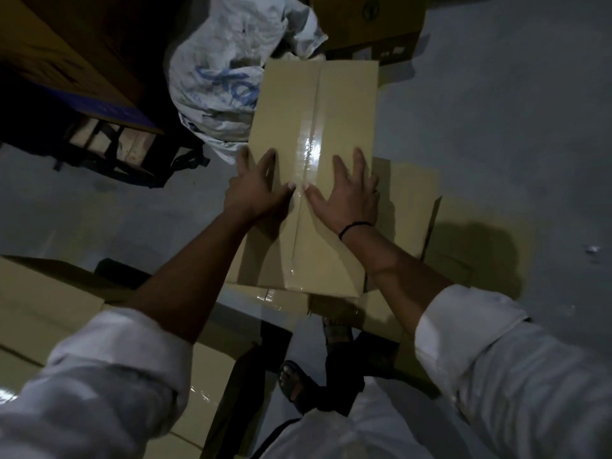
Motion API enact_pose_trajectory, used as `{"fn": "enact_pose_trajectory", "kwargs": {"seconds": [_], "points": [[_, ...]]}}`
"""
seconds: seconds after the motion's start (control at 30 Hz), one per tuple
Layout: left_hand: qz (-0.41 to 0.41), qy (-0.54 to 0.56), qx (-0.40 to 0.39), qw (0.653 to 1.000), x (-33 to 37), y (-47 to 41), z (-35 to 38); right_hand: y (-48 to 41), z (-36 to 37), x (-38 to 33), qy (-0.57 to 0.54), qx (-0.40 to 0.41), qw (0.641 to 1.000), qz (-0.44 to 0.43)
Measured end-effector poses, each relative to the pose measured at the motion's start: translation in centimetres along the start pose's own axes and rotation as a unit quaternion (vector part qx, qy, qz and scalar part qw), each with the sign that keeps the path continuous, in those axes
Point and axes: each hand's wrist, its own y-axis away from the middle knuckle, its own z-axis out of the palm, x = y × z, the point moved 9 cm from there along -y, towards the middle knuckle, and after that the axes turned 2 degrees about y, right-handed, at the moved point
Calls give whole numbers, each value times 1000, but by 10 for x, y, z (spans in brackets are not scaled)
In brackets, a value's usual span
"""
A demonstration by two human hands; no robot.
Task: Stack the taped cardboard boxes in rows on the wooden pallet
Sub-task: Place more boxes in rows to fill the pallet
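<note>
Taped cardboard box [344, 107]: is lying lengthwise away from the person, with a glossy tape strip [311, 150] running down its centre seam and catching the light.

Left hand [256, 190]: is pressing flat on the box top, left of the tape, with its fingers straight and spread and the outermost reaching the box's left edge.

Right hand [347, 193]: is pressing flat on the box top, right of the tape, with its fingers straight and apart. The two thumbs are almost meeting at the tape. A black band [354, 226] is circling this wrist. White sleeves [470, 313] are sitting rolled up on both forearms.

Lower box [284, 298]: is carrying the near end of the taped cardboard box, its own tape showing just below that box's edge.

Further brown cardboard [463, 253]: is lying just beside it on the right, partly in shadow.

White sack [225, 71]: is slumping against the box's far left corner and showing blue lettering.

Grey floor [513, 111]: is surrounding the cardboard.

Wooden pallet [129, 150]: is standing at the upper left, well apart from the hands, with large cartons [66, 54] sitting on it.

More boxes [43, 299]: are lying at the lower left beside the left arm.

Sandalled foot [293, 379]: is showing below, between the arms.
</note>
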Motion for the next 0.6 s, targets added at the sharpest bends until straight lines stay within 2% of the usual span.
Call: {"fn": "enact_pose_trajectory", "kwargs": {"seconds": [0.37,0.6], "points": [[-120,-14,125,985,-111,180,-54,126,22,-111,4,-79,984,-160],[-238,8,228,944,-164,355,-84,250,31,-187,11,-111,947,-302]]}}
